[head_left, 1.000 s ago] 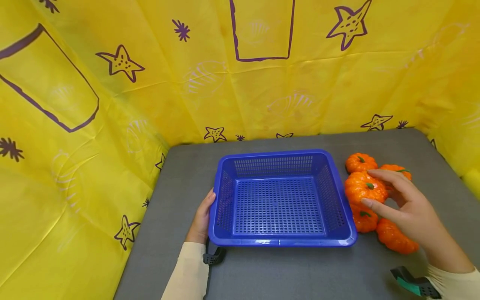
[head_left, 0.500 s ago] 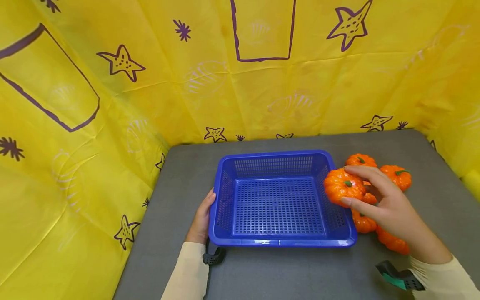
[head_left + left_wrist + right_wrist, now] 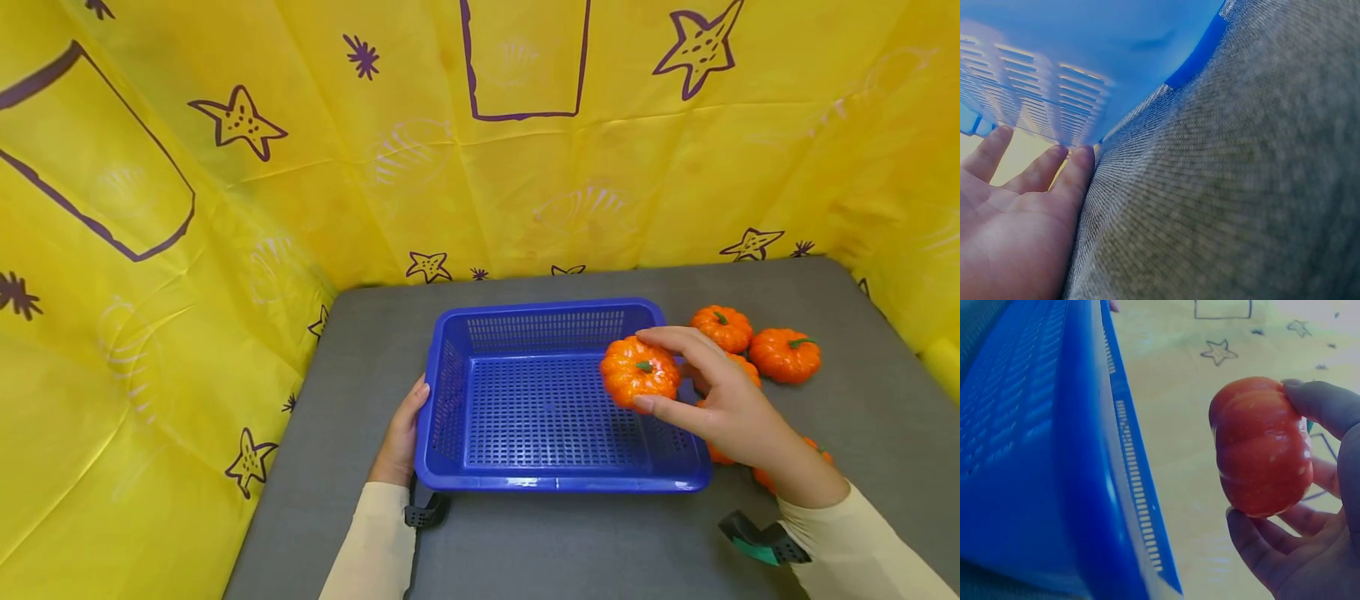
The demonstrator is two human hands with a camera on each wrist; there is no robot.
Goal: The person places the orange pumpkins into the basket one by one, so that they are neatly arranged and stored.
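Observation:
Over the right side of a blue perforated plastic basket (image 3: 558, 482), my right hand (image 3: 723, 402) holds a small orange pumpkin (image 3: 636, 375) with a green stem. Thumb and fingers pinch it from opposite sides; in the right wrist view the pumpkin (image 3: 1261, 447) is above the basket rim (image 3: 1088, 456). My left hand (image 3: 401, 429) grips the basket's left side, thumb at the rim. The left wrist view has the left fingers (image 3: 1041, 169) against the slotted outer wall (image 3: 1054, 94). No pumpkin shows inside the basket.
Right of the basket lie several more pumpkins, among them one at the back (image 3: 722, 327) and one farther right (image 3: 785, 356); my right hand and forearm partly cover others. Grey cloth (image 3: 570, 542) covers the table. A yellow patterned curtain (image 3: 510, 200) hangs behind and on both sides.
My right hand has carried the pumpkin leftward from the group, across the basket's right rim to above its inside. The left hand and basket have stayed nearly still.

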